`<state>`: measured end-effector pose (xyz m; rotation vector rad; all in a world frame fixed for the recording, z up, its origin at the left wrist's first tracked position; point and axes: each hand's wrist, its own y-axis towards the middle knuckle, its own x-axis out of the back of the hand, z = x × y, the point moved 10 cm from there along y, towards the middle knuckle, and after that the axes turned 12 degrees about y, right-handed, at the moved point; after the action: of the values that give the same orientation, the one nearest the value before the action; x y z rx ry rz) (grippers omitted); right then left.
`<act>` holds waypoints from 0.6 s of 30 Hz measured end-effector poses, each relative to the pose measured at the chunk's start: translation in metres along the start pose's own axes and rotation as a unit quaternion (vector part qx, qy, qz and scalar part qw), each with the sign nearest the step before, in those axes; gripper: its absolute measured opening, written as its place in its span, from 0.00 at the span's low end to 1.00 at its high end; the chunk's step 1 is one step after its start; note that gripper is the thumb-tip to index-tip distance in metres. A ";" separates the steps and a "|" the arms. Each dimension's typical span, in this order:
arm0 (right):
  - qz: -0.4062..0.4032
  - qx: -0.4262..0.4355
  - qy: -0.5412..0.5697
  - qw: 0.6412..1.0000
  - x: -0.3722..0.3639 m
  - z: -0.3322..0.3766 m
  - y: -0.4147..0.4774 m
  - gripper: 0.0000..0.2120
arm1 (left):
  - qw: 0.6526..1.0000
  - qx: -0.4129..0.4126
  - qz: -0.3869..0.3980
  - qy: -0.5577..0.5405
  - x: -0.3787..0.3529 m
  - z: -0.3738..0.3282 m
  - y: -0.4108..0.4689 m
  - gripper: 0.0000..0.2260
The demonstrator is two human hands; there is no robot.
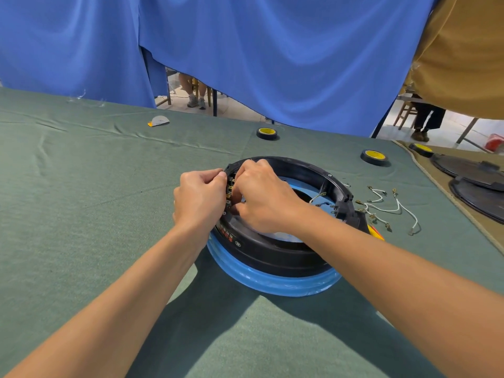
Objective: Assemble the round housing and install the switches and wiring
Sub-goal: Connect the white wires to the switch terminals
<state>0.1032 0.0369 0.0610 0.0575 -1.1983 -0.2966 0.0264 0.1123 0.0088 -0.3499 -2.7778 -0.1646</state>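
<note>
A blue fabric curtain (272,64) hangs behind a table draped in green cloth (81,186). Toward the middle of the cloth sits the round black plastic housing (272,257), seated in a glossy blue ring (272,283). On the housing's left wall is a black switch block with brass terminals (230,188). The left hand (200,197) is curled against that wall from outside, its thumb and fingertips pinching at the top of the block. The right hand (266,197) reaches in from inside, fingers bent round the same block. Loose white wires with brass end clips (387,205) lie on the cloth just right of the housing. A black tape roll with a yellow core (267,133) lies beyond the housing, with a second such roll (374,156) off to its right. Dark round lids (469,170) sit at the table's right edge.
</note>
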 end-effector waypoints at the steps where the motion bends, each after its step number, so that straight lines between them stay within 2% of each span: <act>1: 0.001 -0.003 0.000 1.000 0.000 0.000 0.000 0.08 | 1.000 0.001 -0.005 0.001 0.001 0.000 -0.001 0.07; 4: 0.004 -0.008 0.004 1.000 -0.003 0.001 0.000 0.08 | 1.000 0.009 -0.011 0.008 0.002 -0.001 -0.004 0.11; 8: 0.012 -0.004 0.002 1.000 -0.003 0.002 0.003 0.07 | 1.000 0.014 -0.006 -0.001 0.002 0.000 -0.003 0.08; 13: 0.034 0.014 0.004 0.999 -0.001 -0.005 0.006 0.05 | 1.000 0.007 0.005 -0.006 0.000 0.000 -0.002 0.08; 18: 0.019 0.017 0.047 0.999 0.002 -0.006 0.002 0.05 | 1.000 0.012 -0.004 -0.006 0.001 0.001 -0.002 0.16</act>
<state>0.1098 0.0375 0.0614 0.0785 -1.1100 -0.2377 0.0251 0.1108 0.0082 -0.3337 -2.7909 -0.1318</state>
